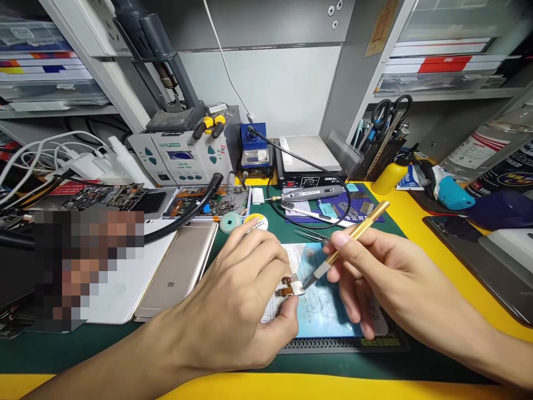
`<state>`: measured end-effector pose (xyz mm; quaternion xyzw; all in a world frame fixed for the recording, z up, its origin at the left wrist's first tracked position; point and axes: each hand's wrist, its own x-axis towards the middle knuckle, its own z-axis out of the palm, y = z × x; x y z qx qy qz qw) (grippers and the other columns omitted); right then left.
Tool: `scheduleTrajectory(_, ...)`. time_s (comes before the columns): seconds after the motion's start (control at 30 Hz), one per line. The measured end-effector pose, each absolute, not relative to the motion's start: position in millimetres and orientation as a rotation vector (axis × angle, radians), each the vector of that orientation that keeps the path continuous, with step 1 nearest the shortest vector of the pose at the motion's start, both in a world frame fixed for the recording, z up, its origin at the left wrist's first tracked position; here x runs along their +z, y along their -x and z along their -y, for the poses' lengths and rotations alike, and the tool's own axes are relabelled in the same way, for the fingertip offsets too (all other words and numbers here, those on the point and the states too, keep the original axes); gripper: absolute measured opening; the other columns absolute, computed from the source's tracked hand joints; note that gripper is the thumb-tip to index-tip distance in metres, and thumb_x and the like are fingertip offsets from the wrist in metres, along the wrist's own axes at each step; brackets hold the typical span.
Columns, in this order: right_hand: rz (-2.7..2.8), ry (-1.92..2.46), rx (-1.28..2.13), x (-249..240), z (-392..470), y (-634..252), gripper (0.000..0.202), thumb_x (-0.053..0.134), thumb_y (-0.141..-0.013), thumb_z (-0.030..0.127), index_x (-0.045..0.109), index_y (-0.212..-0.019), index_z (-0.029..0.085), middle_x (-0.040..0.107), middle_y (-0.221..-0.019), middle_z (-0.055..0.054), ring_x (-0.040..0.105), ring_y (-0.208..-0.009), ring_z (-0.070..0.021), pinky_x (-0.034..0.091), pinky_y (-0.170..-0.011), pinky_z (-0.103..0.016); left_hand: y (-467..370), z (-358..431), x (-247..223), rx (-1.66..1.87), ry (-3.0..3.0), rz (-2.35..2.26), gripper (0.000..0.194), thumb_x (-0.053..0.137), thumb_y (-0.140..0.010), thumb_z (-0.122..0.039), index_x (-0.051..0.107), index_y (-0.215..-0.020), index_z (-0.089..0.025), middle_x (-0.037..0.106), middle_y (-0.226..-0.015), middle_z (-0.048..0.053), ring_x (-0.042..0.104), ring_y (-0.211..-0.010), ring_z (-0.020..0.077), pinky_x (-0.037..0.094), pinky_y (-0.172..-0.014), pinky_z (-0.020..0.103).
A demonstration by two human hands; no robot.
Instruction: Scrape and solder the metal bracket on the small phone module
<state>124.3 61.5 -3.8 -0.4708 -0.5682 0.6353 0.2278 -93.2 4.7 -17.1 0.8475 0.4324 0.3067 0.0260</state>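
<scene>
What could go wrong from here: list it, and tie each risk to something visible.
1. The right hand angles the gold-handled tool so its pointed tip meets the small part beside the fingertips of the left hand; a slip could jab them.

2. The part has a thin brown strip close to the tip, which might get nicked or torn.

3. Tweezers lie near the right hand and could be knocked.
</scene>
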Motion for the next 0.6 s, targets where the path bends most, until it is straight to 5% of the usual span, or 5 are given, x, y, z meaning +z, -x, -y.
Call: scheduleTrajectory(0.6,1.483,1.254,1.804,-6.1,-61.0,-126.8,0.048,0.061,-0.094,0.068,0.064,-0.087,0.020,0.067,-0.048,-0.001,0.057,-0.031,-0.0139,0.039,-0.032,-0.019,94.8,-2.1,-17.4,0.934,-2.638,-1.325,0.007,0.064,-0.088,-0.014,0.071,-0.088,-0.013,0.068,-0.088,0.007,0.060,-0.095,0.0238,0.042,-0.112,0.055)
